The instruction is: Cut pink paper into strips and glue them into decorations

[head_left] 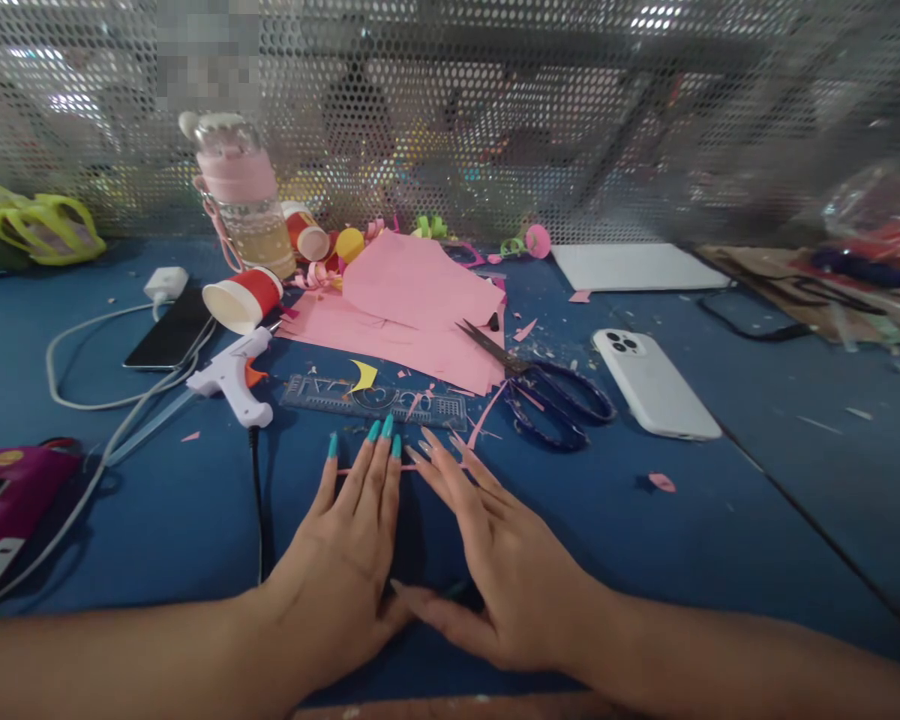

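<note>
My left hand (349, 555) lies flat on the blue table, fingers stretched forward, with teal nails. Beside it my right hand (499, 560) rests with its fingers extended too, and the thumbs come close together. A thin pink paper strip (439, 466) runs under or just past the fingertips of both hands. Just beyond the fingers is a clear stencil ruler (322, 392) with a yellow paper crescent (364, 375) on it. Dark blue-handled scissors (555, 395) lie open to the right, their blades over pink paper sheets (420, 285).
A white glue gun (234, 380), red paper cup (246, 298), black phone (169, 332) and pink-lidded bottle (240, 190) stand or lie left. Purple power strip (15, 505) sits far left. White phone (654, 385) lies right; a white sheet (637, 267) is behind. Perforated metal screen (457, 120) backs the table.
</note>
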A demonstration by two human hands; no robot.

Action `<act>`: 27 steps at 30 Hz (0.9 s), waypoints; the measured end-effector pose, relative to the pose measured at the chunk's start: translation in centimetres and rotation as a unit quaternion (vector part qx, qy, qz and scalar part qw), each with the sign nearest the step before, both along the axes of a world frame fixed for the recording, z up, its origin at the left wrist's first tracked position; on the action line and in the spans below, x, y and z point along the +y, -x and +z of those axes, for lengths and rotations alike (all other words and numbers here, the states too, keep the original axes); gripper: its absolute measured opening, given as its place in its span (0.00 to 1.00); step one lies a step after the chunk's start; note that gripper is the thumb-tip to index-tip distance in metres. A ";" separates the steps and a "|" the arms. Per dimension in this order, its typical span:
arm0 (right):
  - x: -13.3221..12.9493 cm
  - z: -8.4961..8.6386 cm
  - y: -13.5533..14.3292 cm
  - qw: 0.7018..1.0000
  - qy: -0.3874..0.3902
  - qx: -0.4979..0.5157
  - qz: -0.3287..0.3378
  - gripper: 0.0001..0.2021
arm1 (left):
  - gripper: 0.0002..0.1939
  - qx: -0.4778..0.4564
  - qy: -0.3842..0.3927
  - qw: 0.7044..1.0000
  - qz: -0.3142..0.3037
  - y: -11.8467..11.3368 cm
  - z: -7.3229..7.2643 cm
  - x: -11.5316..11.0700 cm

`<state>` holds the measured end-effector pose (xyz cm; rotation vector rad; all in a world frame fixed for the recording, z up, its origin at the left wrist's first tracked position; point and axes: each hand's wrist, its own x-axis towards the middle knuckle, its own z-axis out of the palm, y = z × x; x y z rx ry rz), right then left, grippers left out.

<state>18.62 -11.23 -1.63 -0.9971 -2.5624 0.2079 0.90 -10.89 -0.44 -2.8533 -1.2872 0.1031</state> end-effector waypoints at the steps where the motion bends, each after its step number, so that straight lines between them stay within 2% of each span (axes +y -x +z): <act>1: 0.0 0.0 0.0 1.000 0.001 -0.002 0.004 0.45 | 0.40 0.006 0.001 1.000 -0.001 -0.1 0.0 0.0; 7: 0.0 -0.1 0.3 1.000 -0.002 -0.007 0.005 0.48 | 0.43 0.017 -0.014 1.000 0.001 -0.2 -0.1 0.1; 20: 0.3 -0.2 0.4 1.000 0.009 -0.006 0.007 0.51 | 0.47 0.042 0.025 0.999 0.020 -0.5 0.3 0.7; 27: 0.7 -0.2 0.2 0.999 0.036 -0.016 0.009 0.51 | 0.53 0.029 0.047 0.998 0.032 -0.4 0.3 1.5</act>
